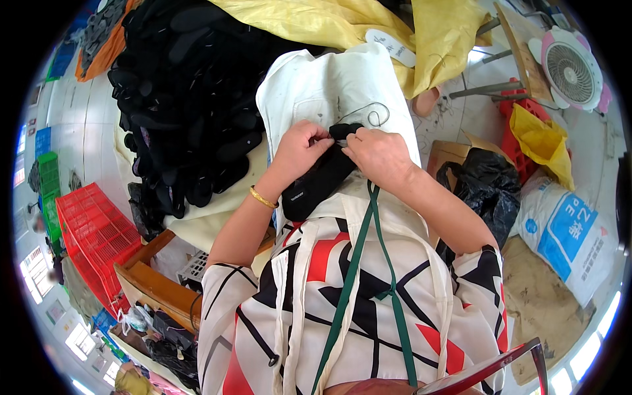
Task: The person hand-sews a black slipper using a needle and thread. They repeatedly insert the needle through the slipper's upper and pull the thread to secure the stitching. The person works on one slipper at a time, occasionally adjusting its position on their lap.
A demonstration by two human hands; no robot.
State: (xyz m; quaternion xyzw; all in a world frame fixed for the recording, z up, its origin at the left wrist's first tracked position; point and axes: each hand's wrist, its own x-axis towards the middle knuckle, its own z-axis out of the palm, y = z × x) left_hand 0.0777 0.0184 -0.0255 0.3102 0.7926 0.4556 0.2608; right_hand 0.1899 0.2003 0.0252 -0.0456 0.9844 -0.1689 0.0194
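A black shoe (319,184) lies across my lap, its heel end toward my body and its toe end away from me. My left hand (299,148) pinches the shoe's edge near the toe, thumb and fingers pressed together. From the other side, my right hand (380,155) grips the same toe part with bent fingers. Whatever small thing may be between the fingertips is too small to make out. A thin dark wire or thread (375,108) curls just beyond the toe, on the white apron (309,89) over my lap.
A big heap of black shoes (191,85) rises at the left. Below it are a wooden drawer (158,276) and a red crate (99,237). Yellow sacking (309,20) lies ahead. To the right are a black plastic bag (484,187), a white sack (566,230) and a fan (569,69).
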